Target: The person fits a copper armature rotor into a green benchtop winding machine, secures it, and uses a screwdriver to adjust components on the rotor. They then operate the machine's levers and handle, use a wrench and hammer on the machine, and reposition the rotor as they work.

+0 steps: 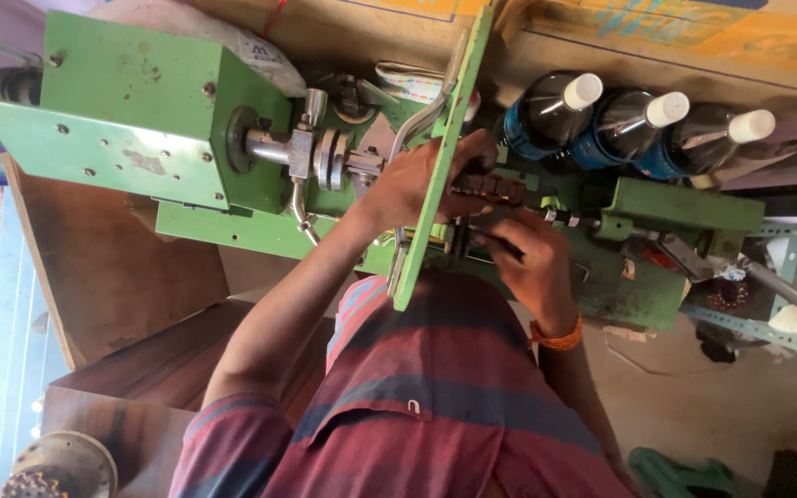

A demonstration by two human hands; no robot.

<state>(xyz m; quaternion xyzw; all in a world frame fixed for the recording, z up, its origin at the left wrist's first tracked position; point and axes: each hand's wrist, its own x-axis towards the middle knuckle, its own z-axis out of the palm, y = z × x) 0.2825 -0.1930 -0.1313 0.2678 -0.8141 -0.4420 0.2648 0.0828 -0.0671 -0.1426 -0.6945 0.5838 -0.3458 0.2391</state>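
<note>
My left hand (414, 182) reaches past a tilted green plate (443, 157) and is closed around a dark ridged part (489, 188) on the green machine (140, 111). Just below it, my right hand (529, 261), with an orange thread at the wrist, pinches a thin dark rod (498, 243) against the machine's bed. A steel shaft with a chuck (311, 152) sticks out of the green housing to the left of my left hand. The tips of both hands are partly hidden by the plate and the parts.
Three dark bottles with white caps (624, 120) lie behind the machine at the right. A wooden bench (103, 277) stands at the left, a metal round part (62, 466) at the bottom left, and a slotted metal frame with clutter (786, 277) at the right.
</note>
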